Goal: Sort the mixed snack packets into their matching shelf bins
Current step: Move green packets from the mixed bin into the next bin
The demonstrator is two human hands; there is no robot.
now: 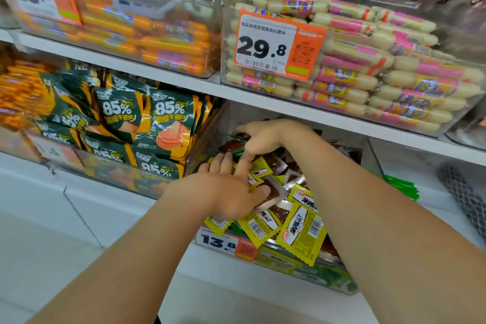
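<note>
A clear shelf bin (pixel 339 285) on the lower shelf is piled with small yellow snack packets (pixel 302 231) showing brown contents. My left hand (pixel 226 192) lies on the pile, fingers spread, thumb on a brown-windowed packet (pixel 273 193). My right hand (pixel 260 137) reaches deeper into the same bin and pinches a green-edged brown packet (pixel 232 146) at the back left of the pile.
Left of it a bin holds dark green and orange "85%" packets (pixel 147 123). The upper shelf carries a bin of orange sausages (pixel 157 42) and a bin of pink-labelled pale sausages (pixel 381 71). Green packets (pixel 402 187) lie on the shelf at right. A "13.8" price tag (pixel 221 243) fronts the bin.
</note>
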